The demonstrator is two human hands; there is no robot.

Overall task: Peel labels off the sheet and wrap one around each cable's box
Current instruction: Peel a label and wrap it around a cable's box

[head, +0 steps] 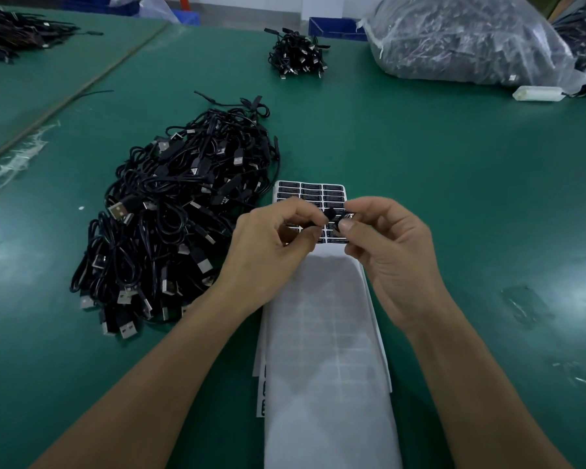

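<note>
A long white label sheet point(325, 333) lies on the green table in front of me; black labels point(312, 191) fill its far end and the near part is stripped bare. Both hands meet just above the labelled end. My left hand point(271, 245) pinches a black cable near its small box point(332, 214). My right hand point(389, 252) pinches the same box from the right with thumb and fingers; a black label appears to be on it, though the fingers hide most of it. A large heap of black USB cables point(180, 211) lies to the left of the sheet.
A smaller bundle of cables point(296, 55) sits at the far centre. A big clear plastic bag of cables point(467, 38) lies far right with a small white object point(537, 93) beside it. More cables point(14, 32) are far left. A blue bin point(335, 28) stands behind.
</note>
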